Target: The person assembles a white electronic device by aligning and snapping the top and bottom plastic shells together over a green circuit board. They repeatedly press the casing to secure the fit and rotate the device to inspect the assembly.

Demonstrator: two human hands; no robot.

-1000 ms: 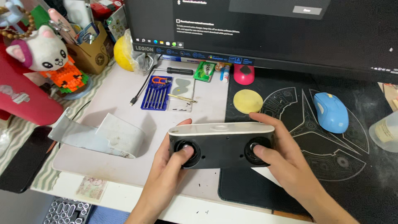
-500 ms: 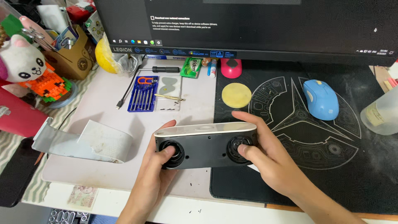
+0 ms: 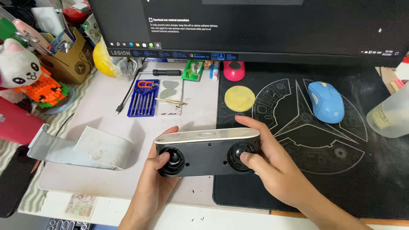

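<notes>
Both hands clamp the long black plastic speaker with white top [image 3: 207,151] above the bench — left hand [image 3: 155,179] fingers and right hand [image 3: 268,164] fingers wrapped round its ends, thumbs on the cones — inspection stage, seemingly; steady turning comes next.

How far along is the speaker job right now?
Done: the speaker shows both bare drivers, no cover over its black face, and a curved grey panel lies apart on the mat. The screwdriver set sits open, loose screws beside it. In hand: the left hand and right hand hold the speaker by its ends, thumbs on the drivers. Left: its white top and black body remain joined; no tool is in hand.
</notes>
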